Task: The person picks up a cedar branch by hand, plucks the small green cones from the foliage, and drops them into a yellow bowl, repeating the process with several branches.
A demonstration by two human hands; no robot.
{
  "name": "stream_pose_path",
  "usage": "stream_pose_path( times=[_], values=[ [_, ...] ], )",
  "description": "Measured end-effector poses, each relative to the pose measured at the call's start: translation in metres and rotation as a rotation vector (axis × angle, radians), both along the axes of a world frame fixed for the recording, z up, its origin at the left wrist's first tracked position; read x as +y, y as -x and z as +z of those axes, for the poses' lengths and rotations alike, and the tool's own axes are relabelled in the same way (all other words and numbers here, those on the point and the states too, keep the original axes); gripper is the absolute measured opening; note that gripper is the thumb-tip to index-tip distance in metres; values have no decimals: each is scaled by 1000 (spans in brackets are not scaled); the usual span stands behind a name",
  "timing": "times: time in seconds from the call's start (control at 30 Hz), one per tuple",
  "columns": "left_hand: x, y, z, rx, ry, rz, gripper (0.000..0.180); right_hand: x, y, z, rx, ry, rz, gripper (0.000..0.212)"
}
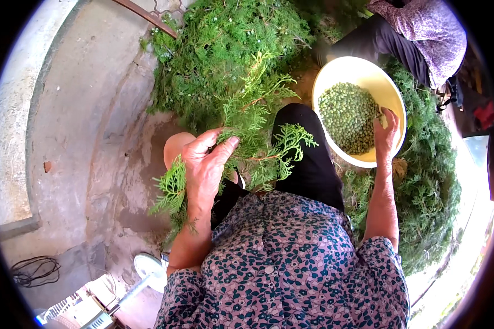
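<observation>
Holding a leafy sprig (pixel 251 116) while reaching into a yellow bowl (pixel 388 90) part-filled with green berries (pixel 346 112).
Pinching the sprig between thumb and fingers of the left hand (pixel 203 156); curling the right hand (pixel 387 134) loosely inside the bowl's right side, cannot tell whether around anything. Seemingly well begun, with a large heap of branches (pixel 203 60) at far left apparently left to handle.

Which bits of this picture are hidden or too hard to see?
All in the head view:
Right hand: its own fingers hide whether it holds anything.
Bowl: its bottom is covered by green berries.
Left hand: some fingertips are hidden behind the hand and branch.
Other person: partly cut off by the upper right edge.
</observation>
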State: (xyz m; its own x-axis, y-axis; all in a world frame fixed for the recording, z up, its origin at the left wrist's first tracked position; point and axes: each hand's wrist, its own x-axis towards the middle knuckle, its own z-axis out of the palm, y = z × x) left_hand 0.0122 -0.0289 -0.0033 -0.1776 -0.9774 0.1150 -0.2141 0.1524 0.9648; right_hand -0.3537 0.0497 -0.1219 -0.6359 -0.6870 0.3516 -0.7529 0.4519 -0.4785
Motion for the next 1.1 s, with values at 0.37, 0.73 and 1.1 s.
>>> stream_pose_path(
  times=[0.37, 0.73, 1.1],
  values=[
    [-2, 6, 1, -148, 240, -7, 18, -15, -133, 111, -637, 557, 595, 4],
    [5, 11, 2, -694, 970, 31, 24, -61, -222, 119, -1702, 308, 621, 25],
    [12, 25, 2, -815, 1068, 56, 33, -104, -206, 131, -1972, 362, 488, 11]
  ],
)
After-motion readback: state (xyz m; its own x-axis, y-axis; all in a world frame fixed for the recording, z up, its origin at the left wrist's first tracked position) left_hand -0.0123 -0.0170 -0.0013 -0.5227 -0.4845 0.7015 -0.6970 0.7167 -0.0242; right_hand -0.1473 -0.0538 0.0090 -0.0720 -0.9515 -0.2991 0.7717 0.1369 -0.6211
